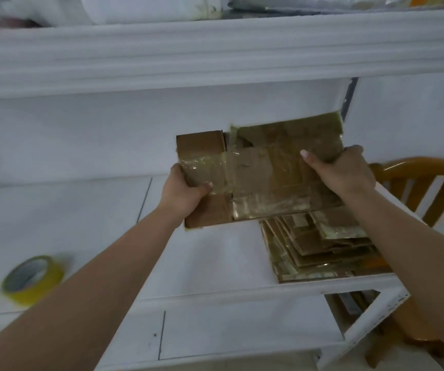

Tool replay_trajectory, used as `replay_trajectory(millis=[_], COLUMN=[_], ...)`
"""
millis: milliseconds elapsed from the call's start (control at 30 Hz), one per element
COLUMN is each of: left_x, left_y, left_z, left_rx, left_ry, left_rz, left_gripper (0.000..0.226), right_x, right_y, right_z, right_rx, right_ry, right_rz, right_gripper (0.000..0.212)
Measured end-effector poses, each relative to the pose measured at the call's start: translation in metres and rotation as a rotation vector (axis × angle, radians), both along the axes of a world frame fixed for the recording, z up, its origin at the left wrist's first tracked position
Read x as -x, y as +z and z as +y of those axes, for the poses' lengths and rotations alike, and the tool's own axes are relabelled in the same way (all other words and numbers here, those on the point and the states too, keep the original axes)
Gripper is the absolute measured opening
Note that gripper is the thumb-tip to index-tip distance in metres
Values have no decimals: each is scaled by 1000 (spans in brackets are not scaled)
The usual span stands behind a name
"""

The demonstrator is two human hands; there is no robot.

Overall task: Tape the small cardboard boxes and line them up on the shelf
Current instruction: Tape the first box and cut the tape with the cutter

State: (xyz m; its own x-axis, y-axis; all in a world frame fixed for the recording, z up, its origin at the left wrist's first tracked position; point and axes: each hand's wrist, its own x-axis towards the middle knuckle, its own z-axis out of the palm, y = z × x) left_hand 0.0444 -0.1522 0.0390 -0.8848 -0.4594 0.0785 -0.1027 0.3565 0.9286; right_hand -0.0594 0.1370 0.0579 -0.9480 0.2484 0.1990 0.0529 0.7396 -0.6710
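The left hand (182, 191) curls its fingers round the left edge of a flattened cardboard box (258, 172), the thumb pressed across the taped front face and the other fingers hidden behind the board. The right hand (341, 170) grips the box's right edge the same way: its thumb lies stretched over the front, nail up, while the remaining fingers wrap the edge from behind. Between the two hands the box is held up off the white shelf (215, 253), tilted toward the camera, its brown face streaked with glossy clear tape and one small flap sticking out at the upper left.

Just below the right forearm, a stack of flattened boxes (319, 245) lies on the shelf, fanned unevenly at the shelf's right end. Well apart, at the left, a roll of yellow tape (32, 279) rests on the same surface. A wooden chair (424, 183) stands beyond the shelf's right side.
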Motion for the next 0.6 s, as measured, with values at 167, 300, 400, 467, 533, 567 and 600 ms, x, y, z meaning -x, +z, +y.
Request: replay_trajectory(millis=[167, 300, 400, 467, 533, 567, 600], left_x=[-60, -123, -171, -196, -215, -221, -226], left_y=[-8, -16, -22, -26, -26, -26, -27], left_z=[-88, -186, -259, -301, -337, -352, -367], left_rx=[184, 294, 283, 261, 228, 208, 191], left_ry=[54, 119, 162, 178, 186, 186, 189], left_rz=[-2, -27, -46, -59, -74, -76, -74], left_gripper=[55, 57, 53, 53, 53, 52, 52], right_x=[-47, -93, -125, -142, -156, -161, -164], right_y=[-7, -21, -32, -35, -35, -34, -34], right_z=[-96, -199, -279, -325, -363, -379, -393], right_rx=[-123, -194, -220, -224, -252, -265, -275], right_ry=[76, 129, 174, 188, 193, 195, 199], right_rz=[-7, 12, 13, 16, 1, -6, -4], right_gripper=[110, 108, 105, 104, 104, 104, 104])
